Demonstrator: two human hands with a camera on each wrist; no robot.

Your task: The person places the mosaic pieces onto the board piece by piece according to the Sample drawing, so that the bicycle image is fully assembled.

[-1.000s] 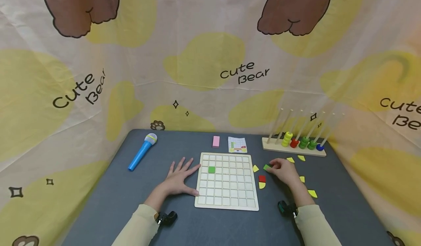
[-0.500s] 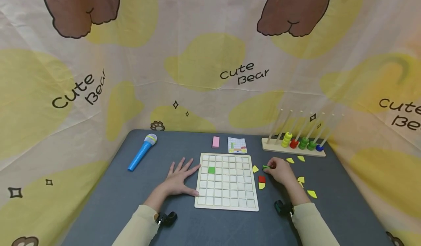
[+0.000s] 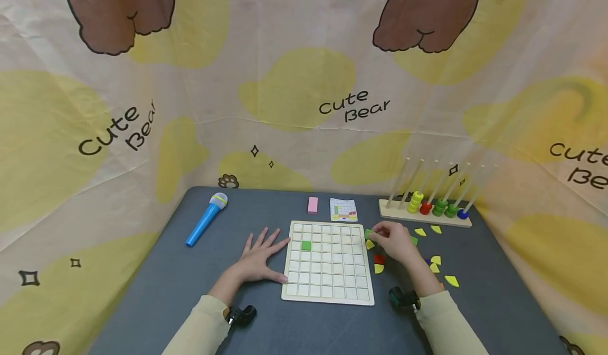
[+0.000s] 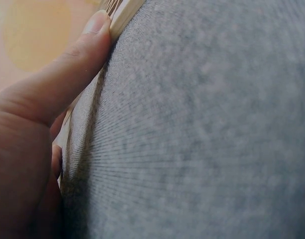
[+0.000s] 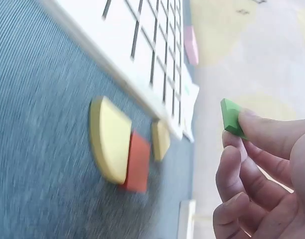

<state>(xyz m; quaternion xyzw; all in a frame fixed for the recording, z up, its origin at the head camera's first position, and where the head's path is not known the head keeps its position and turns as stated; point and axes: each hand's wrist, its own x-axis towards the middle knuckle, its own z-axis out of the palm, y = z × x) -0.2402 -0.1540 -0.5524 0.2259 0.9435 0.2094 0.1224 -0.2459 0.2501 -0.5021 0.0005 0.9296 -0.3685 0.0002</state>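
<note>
A white grid board [image 3: 328,301] lies on the dark table, with one green square tile [image 3: 306,246] in an upper-left cell. My left hand [image 3: 256,261] is spread flat at the board's left edge; its thumb [image 4: 95,30] touches the rim. Just off the board's right edge, my right hand [image 3: 395,241] pinches a second green tile [image 5: 231,117] between thumb and fingertips, lifted above the table in the right wrist view. Below it lie a red piece [image 5: 138,164] and a yellow quarter-round piece [image 5: 111,139], side by side.
Several yellow pieces [image 3: 452,281] and another green piece [image 3: 414,240] lie around the right forearm. A wooden peg rack with coloured beads [image 3: 425,215] stands at the back right. A pattern card [image 3: 343,210], a pink block [image 3: 312,205] and a blue toy microphone [image 3: 206,220] lie farther back.
My right hand has moved left with the green tile, from beside the loose pieces to the board's right edge, uncovering another green piece. My left hand has stayed in place.
</note>
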